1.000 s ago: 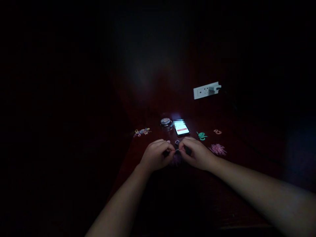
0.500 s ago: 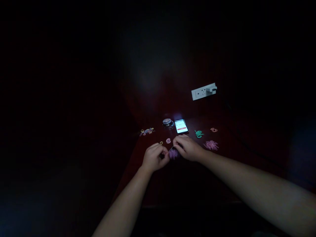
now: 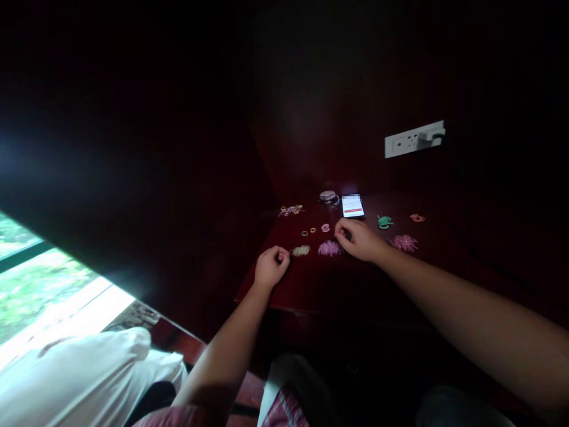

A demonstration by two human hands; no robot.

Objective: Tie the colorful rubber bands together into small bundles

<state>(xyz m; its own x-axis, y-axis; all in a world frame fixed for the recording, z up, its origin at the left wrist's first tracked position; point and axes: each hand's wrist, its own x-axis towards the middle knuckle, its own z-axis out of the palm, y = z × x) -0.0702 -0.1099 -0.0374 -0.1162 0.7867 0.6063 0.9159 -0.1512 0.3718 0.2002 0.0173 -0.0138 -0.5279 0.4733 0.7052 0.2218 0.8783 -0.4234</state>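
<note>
My left hand is closed at the left side of the dark red table, its fingertips beside a pile of pale yellow bands; what they pinch is too small to name. My right hand is closed too, just above and right of a purple pile of bands, its fingertips near a pink band. Anything held there cannot be made out. A yellow ring and a dark ring lie between the hands. Right of my right hand is a pink pile.
A lit phone and a round jar stand behind the hands. Mixed bands lie back left, green bands and orange bands right. A wall socket holds a plug. White cloth shows lower left.
The view has shifted, bringing a window and white cloth into sight. My hands have moved apart, my left hand going left of the purple pile, and the pale yellow pile is now visible.
</note>
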